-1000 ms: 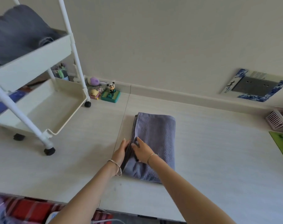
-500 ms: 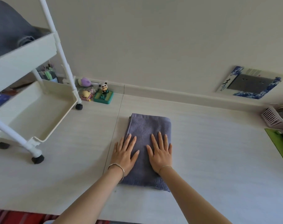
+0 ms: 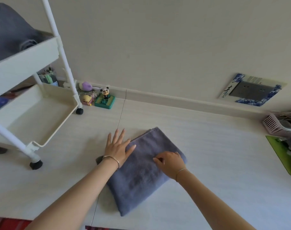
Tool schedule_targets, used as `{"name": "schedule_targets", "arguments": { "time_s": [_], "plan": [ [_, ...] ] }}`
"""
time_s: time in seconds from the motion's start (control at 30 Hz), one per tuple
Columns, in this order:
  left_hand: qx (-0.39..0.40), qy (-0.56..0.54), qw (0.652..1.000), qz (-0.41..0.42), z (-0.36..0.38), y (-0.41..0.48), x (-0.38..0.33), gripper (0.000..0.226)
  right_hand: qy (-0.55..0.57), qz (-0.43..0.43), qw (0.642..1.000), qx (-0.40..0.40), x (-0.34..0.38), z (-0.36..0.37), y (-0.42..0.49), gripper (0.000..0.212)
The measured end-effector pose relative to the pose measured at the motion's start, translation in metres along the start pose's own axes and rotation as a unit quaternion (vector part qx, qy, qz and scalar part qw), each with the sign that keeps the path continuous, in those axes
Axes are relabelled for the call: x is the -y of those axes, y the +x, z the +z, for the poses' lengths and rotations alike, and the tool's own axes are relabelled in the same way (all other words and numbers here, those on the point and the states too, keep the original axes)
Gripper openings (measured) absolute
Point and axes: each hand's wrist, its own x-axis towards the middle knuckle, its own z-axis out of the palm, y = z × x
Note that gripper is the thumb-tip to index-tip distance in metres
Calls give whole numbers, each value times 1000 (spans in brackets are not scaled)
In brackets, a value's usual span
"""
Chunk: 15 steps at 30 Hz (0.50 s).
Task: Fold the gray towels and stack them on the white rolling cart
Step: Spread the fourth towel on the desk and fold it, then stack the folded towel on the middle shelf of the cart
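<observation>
A folded gray towel (image 3: pixel 141 176) lies at a slant on the pale floor in front of me. My left hand (image 3: pixel 117 148) lies flat with straight fingers, its palm on the towel's left edge and its fingertips on the floor. My right hand (image 3: pixel 170 163) sits on the towel's right side with its fingers curled down at the cloth's right edge. The white rolling cart (image 3: pixel 25 63) stands at the left. Its top tray holds more gray towels (image 3: pixel 8 35), and its lower tray (image 3: pixel 58 128) looks bare.
Small toys, among them a panda figurine (image 3: pixel 106 93), stand by the wall behind the cart's wheel (image 3: pixel 79 111). At the right are a pink basket (image 3: pixel 274 125) and a green mat (image 3: pixel 284 156). A blue-framed wall plate (image 3: pixel 252 89) is on the wall.
Both hands lay flat on the towel, which was lined up with the wall. The towel has turned to a slant. My left hand has slid to its left edge and my right hand's fingers have curled.
</observation>
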Motion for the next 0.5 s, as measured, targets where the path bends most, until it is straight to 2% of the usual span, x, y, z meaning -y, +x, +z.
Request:
{"name": "schedule_targets", "arguments": {
  "time_s": [0.07, 0.1, 0.13, 0.2, 0.3, 0.4, 0.5],
  "plan": [
    [-23, -24, 998, -44, 1, -20, -2, 121, 74, 9, 996, -39, -8, -4, 0, 24],
    [-28, -51, 995, -76, 5, -32, -4, 118, 100, 21, 992, -77, -17, -5, 1, 25],
    [-24, -76, 991, -109, 9, -48, -5, 123, 118, 42, 987, -100, -25, -5, 0, 36],
    [0, -107, 983, -148, 18, -74, -8, 134, 157, 115, 978, -74, -42, -5, -1, 64],
    [-9, -155, 967, -201, 27, -98, -10, 131, 238, 176, 955, 9, -60, 3, -4, 87],
    [0, -205, 943, -263, 23, -118, -8, 135, 247, 172, 953, 26, -66, 9, -5, 91],
    [18, -196, 933, -301, 19, -132, -9, 110, 262, 159, 950, 58, -64, 7, -5, 89]
  ]
}}
